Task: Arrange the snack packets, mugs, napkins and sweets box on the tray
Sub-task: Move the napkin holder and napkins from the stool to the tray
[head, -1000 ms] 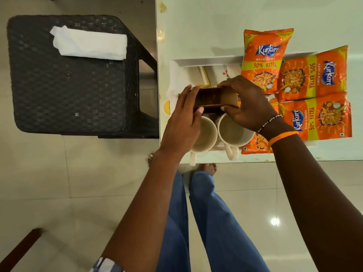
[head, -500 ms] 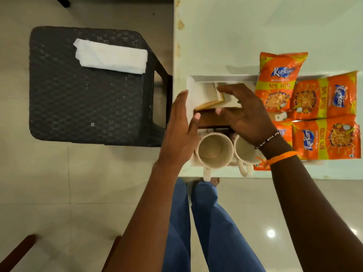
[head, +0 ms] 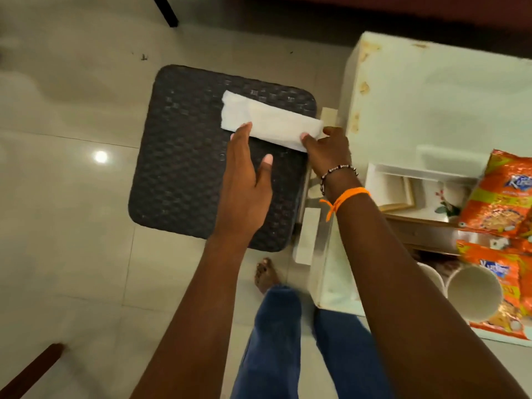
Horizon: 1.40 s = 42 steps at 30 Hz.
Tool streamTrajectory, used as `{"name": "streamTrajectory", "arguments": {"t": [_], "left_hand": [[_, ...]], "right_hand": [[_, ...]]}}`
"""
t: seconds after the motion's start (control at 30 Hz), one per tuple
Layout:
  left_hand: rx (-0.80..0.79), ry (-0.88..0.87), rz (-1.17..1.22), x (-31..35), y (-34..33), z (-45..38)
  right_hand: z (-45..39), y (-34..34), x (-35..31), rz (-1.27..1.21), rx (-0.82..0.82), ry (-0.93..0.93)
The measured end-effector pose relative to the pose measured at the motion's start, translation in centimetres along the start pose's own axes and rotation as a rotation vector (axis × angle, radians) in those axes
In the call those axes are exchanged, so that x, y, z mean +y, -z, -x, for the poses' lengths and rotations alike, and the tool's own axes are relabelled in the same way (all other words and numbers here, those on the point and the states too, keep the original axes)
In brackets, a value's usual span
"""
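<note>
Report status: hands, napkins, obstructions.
Left hand open, fingertips on napkins. Right hand pinching their right end. Napkins flat on dark woven stool, not yet lifted. Nothing in the way.

snack packets (head: 499,197) cut off right, mugs (head: 472,292) partly hidden

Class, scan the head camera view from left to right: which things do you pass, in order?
Black woven stool → left hand → right hand → white table → mug → orange snack packet.
</note>
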State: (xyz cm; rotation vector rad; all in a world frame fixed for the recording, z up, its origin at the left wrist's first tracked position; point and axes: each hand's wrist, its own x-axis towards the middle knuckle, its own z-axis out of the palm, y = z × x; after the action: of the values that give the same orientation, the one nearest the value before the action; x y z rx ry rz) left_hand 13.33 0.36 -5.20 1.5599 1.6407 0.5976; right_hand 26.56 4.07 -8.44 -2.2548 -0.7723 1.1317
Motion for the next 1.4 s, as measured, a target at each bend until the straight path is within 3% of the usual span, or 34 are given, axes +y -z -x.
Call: {"name": "streamTrajectory", "arguments": {"t": [0.1,0.27,0.4,0.5,0.63,0.77,0.9,1.03,1.17,1.4], "left_hand": [[-0.024,0.001,-0.001,-0.7,0.4,-0.6],[-0.065,0.011,-0.002,-0.7,0.0,-0.9],[-0.073,-0.006,-0.035,0.9,-1.3,-0.6],[-0.075,0.001,0.072,2.6,-2.8,-0.5],[-0.105,0.2,0.285,4.9,-5.0,0.3],[-0.302,0.466,0.568,6.1,-7.0,2.1],[-0.391,0.503,0.537,7.3,-9.4,5.6],[-0.268,0.633,0.566,8.0,-11.5,8.8],[-0.264,0.559,0.469,8.1,-12.8,10.0],[-0.3,0.61,0.483,8.6,-13.6,9.9]], "right_hand": [[-1.4,-0.6,-0.1,0.006,0.076,-0.046],[-0.8,0.4,-0.5,-0.061,0.066,0.025],[1.3,4.3,-0.1,-0.227,0.042,0.112],[2.8,7.9,0.9,-0.243,-0.004,0.2],[4.3,13.2,3.6,-0.34,-0.036,0.185],[5.4,17.5,7.2,-0.487,-0.029,0.075],[6.4,20.5,10.9,-0.423,0.088,-0.001],[7.4,21.8,14.0,-0.187,0.226,0.0],[7.5,22.4,15.8,0.064,0.191,0.009],[7.3,22.6,16.3,0.076,0.206,-0.1]]}}
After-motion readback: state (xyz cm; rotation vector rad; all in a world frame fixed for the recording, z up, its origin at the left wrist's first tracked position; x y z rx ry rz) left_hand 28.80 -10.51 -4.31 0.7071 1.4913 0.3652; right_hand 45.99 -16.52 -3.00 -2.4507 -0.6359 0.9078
